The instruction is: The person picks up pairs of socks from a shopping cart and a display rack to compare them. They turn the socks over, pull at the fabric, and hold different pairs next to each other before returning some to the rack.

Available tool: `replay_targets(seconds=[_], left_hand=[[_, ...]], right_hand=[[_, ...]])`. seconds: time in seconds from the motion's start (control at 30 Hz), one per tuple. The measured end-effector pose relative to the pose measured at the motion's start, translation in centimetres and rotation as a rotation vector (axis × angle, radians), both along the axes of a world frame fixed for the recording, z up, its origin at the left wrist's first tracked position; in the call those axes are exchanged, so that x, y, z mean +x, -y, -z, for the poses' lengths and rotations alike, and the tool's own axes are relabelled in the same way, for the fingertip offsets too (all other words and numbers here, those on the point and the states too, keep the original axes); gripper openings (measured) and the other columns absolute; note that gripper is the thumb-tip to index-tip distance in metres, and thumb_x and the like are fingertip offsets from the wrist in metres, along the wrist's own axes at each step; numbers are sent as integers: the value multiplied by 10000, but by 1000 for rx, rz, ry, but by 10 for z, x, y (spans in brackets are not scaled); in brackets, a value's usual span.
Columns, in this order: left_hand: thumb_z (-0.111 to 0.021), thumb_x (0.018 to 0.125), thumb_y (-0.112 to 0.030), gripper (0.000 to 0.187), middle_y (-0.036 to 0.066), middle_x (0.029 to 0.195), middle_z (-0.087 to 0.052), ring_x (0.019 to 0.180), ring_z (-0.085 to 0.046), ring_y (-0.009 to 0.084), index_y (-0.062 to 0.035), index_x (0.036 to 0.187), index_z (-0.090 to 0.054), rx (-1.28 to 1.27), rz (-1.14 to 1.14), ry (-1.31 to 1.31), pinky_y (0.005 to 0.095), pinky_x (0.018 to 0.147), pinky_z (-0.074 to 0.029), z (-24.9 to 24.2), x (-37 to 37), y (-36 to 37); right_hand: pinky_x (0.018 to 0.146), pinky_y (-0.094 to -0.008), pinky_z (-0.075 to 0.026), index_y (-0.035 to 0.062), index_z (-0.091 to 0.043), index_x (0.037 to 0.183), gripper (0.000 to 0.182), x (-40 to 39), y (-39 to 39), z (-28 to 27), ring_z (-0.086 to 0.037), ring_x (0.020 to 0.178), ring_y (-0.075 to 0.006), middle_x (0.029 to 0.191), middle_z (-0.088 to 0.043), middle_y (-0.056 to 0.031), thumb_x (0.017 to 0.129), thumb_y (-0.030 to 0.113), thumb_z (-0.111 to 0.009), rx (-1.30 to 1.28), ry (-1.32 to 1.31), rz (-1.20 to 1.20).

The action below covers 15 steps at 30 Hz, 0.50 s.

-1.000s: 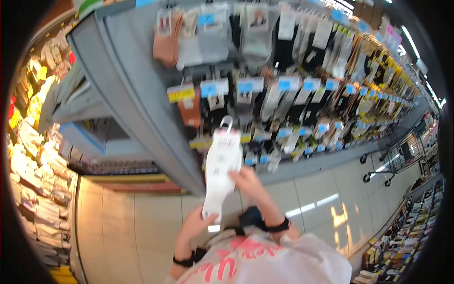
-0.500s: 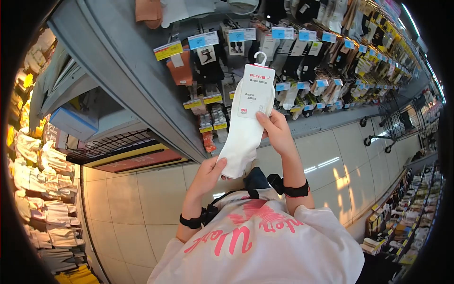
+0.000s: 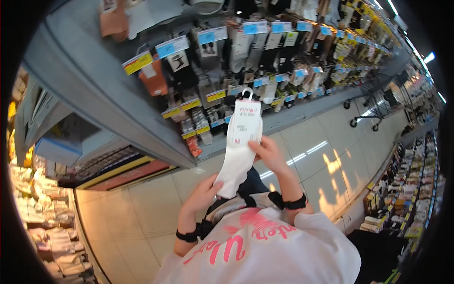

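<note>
A white sock [image 3: 235,165] with a white card label [image 3: 247,124] and a small plastic hook at its top is stretched between my two hands, low in front of my body. My left hand [image 3: 203,193] pinches the toe end, thumb on top. Higher up, my right hand [image 3: 267,152] grips the sock's edge at the bottom of the label, its thumb lying over the front. The fingers behind the sock are hidden. Red and black print shows on the label, slightly blurred.
Racks of packaged socks [image 3: 279,52] with blue and yellow price tags run along the front. A grey metal shelf post [image 3: 109,90] slants at left. A shopping cart [image 3: 378,106] stands on the tiled floor [image 3: 307,137] at right. More stacked goods [image 3: 49,213] line the left side.
The sock and both hands sit lower in view and nearer my body, still held the same way. The view has shifted, so the racks appear further left and the cart lies closer.
</note>
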<state>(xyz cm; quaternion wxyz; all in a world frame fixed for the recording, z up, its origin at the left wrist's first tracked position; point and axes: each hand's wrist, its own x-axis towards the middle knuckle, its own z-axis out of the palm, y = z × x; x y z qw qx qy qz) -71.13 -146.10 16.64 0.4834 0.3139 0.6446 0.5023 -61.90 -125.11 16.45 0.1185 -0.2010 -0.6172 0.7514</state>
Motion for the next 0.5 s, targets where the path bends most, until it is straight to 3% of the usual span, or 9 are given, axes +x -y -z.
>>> replay_targets(seconds=[0.03, 0.07, 0.13, 0.2, 0.23, 0.27, 0.37, 0.5], left_hand=[[-433, 855, -169, 312, 48, 872, -546, 778, -492, 84, 21, 1102, -450, -107, 70, -14, 236, 688, -417, 4, 3, -1], [-447, 843, -151, 310, 57, 902, -551, 808, -493, 95, 20, 1101, -456, -44, 69, -27, 248, 719, -413, 21, 6, 2], [-471, 816, -106, 298, 79, 965, -558, 869, -500, 131, 18, 1086, -475, 24, 75, 25, 278, 777, -403, 52, 11, 3], [-478, 802, -84, 296, 76, 941, -560, 857, -510, 131, 28, 1076, -478, 49, 45, 55, 270, 761, -409, 62, 18, 5], [-492, 796, -54, 248, 92, 903, -571, 799, -543, 132, 43, 1024, -495, 52, 44, 151, 254, 717, -432, 56, 18, 3], [-518, 801, -182, 337, 95, 997, -540, 906, -487, 160, 23, 1066, -486, -120, 50, 131, 284, 789, -377, 26, 23, 2], [-466, 829, -164, 325, 88, 1003, -532, 901, -468, 157, 32, 1089, -472, -164, 110, 75, 277, 794, -360, 19, 26, -7], [-465, 822, -107, 285, 58, 941, -531, 845, -459, 133, 46, 1062, -477, 66, 46, 71, 259, 742, -365, 22, 34, -25]], right_hand=[[506, -211, -437, -7, -516, 1004, 282, 12, -1, 7, -559, 645, -88, 814, -591, -53, 843, 221, -476, 16, 57, 30], [499, -203, -414, -1, -534, 967, 281, 18, 5, 7, -537, 611, -79, 779, -590, -47, 834, 242, -492, -84, 65, 90], [504, -226, -423, 4, -546, 896, 333, 31, 3, 41, -507, 573, -89, 699, -562, -25, 813, 325, -517, 28, 227, 149], [509, -228, -437, 18, -539, 959, 331, 38, 6, 32, -519, 634, -88, 774, -569, -39, 830, 319, -489, 0, 187, 85], [529, -219, -432, 45, -523, 1026, 347, 40, 7, 19, -528, 676, -82, 818, -573, -17, 836, 333, -484, -77, 115, 67], [530, -213, -433, 46, -508, 1050, 355, 39, 7, 19, -529, 685, -78, 824, -572, -12, 843, 333, -472, -80, 95, 65], [536, -219, -453, 56, -509, 1062, 330, 40, 4, 23, -539, 702, -86, 840, -573, -28, 850, 301, -445, -38, 49, 10], [544, -230, -461, 48, -493, 1077, 325, 56, 2, 2, -549, 725, -94, 868, -574, -26, 858, 281, -440, -110, -80, 91]])
